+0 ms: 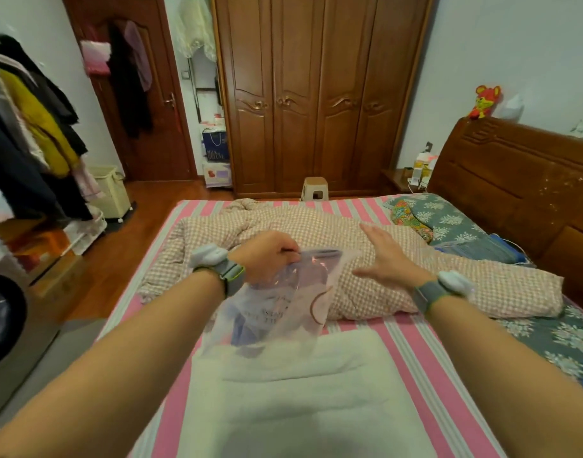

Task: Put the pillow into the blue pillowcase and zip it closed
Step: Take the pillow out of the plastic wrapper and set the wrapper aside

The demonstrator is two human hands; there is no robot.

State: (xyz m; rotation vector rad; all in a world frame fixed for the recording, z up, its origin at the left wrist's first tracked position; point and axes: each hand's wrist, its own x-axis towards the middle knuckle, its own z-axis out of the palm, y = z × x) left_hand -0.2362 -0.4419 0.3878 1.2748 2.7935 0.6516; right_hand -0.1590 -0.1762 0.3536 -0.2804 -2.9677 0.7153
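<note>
Head view: left hand (pixel 267 256) pinched the top edge of a clear plastic bag (pixel 277 302) holding blue pillowcase (pixel 247 328), above white pillow (pixel 303 391). Right hand (pixel 387 259), at 3 o'clock, fingers spread, held nothing.

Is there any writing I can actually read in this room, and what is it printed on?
Clear plastic bag gripped by the left hand: dark printed lettering, too blurred to read.
Blue shopping bag by the wardrobe: white lettering, too small to read.
Nothing else legible; the right hand holds nothing.
</note>
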